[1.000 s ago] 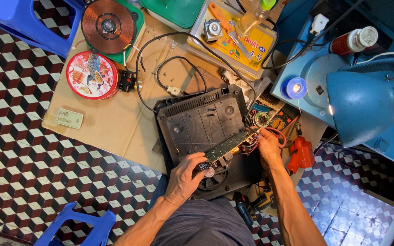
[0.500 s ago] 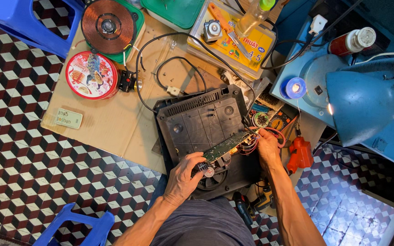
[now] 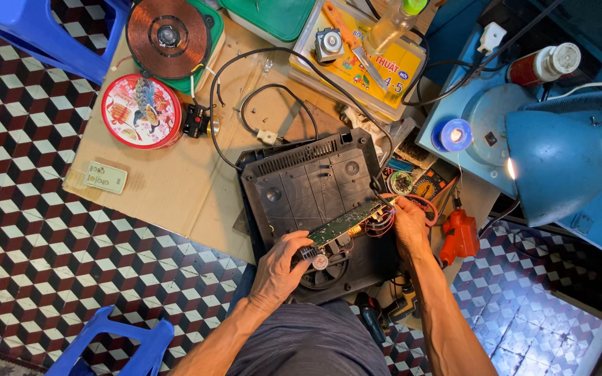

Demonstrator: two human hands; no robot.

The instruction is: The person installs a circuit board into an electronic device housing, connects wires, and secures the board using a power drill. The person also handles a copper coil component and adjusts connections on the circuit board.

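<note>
Hands on the green board

Board (image 3: 346, 224) sits low in the middle of the frame, tilted over my black case (image 3: 308, 181). My left hand (image 3: 278, 268) grips its lower end. My right hand (image 3: 409, 226) pinches its upper end by the wires (image 3: 379, 224).

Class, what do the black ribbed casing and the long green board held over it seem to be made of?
Black ribbed casing: likely moulded plastic, matt, with vent slots and ribs. Long green board: seemingly laminate circuit board, slightly glossy, studded with components and wires, gripped by the left hand and right hand.
</note>
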